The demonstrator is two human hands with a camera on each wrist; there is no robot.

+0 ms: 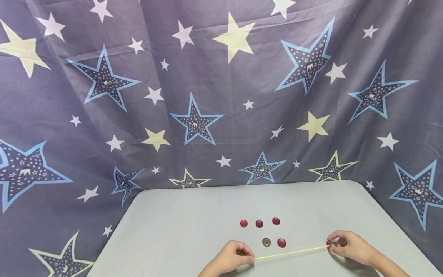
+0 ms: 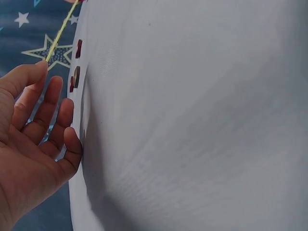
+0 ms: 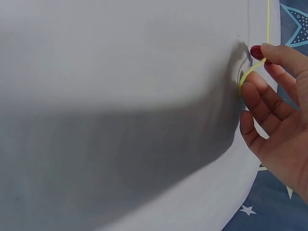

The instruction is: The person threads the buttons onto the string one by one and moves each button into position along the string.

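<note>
A yellow string (image 1: 292, 252) runs taut between the two hands, low over the table. My left hand (image 1: 233, 256) pinches its left end between thumb and forefinger; in the left wrist view the other fingers (image 2: 67, 113) are loosely bent. My right hand (image 1: 353, 246) pinches a red button (image 3: 256, 52) together with the string, and a short tail of string (image 3: 246, 77) hangs past its fingertips. Beyond the string lie a dark red button (image 1: 282, 242) and a brownish one (image 1: 266, 242) with a ringed centre.
Farther back on the white table (image 1: 180, 231) lie a bright red button (image 1: 243, 223) and two darker ones, at the middle (image 1: 259, 224) and right (image 1: 275, 221). A star-patterned curtain (image 1: 214, 77) hangs behind and beside the table.
</note>
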